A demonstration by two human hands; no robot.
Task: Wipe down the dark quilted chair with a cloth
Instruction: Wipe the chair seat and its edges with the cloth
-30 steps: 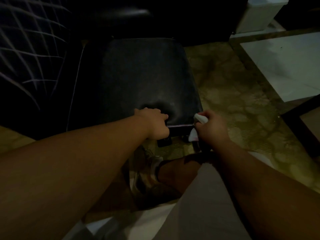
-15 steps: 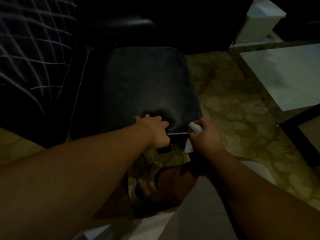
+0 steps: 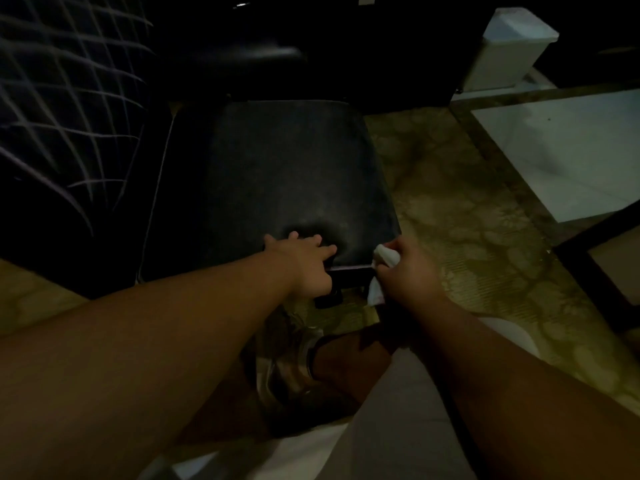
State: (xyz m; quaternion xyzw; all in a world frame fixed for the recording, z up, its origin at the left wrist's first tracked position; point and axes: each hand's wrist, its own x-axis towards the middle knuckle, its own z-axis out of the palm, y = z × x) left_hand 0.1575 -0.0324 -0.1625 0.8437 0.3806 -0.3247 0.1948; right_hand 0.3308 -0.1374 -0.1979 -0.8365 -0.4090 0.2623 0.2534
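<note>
Head view, only one on offer, dim and grainy.

Dark seat cushion [image 3: 277, 181] fills centre frame, running from near front edge at 6 o'clock away toward 12 o'clock; quilted chair back [image 3: 65, 109] up at 10 o'clock, stitching lines just readable.

Left hand [image 3: 304, 263] planted on front edge of cushion, fingers spread fairly straight and pressing into padding, dimple visible around fingertips. Holding nothing.

Right hand [image 3: 405, 271] just beside front right corner of seat, fingers curled round a bunched white cloth [image 3: 382, 263]; one wad pokes out top of fist, a tail hangs below. Cloth touching or nearly touching corner edge, cannot tell which.

Key relation: unwiped seat surface lies at 12 o'clock from cloth hand, slightly toward 11. Right hand nearer to right edge, left hand already bracing at centre front. Likely next stroke: along front edge toward 9 o'clock, or up right side toward 12. Left hand sits in path of a leftward pass.

Pale bin [image 3: 509, 46] on floor at 1 o'clock, well apart.
</note>
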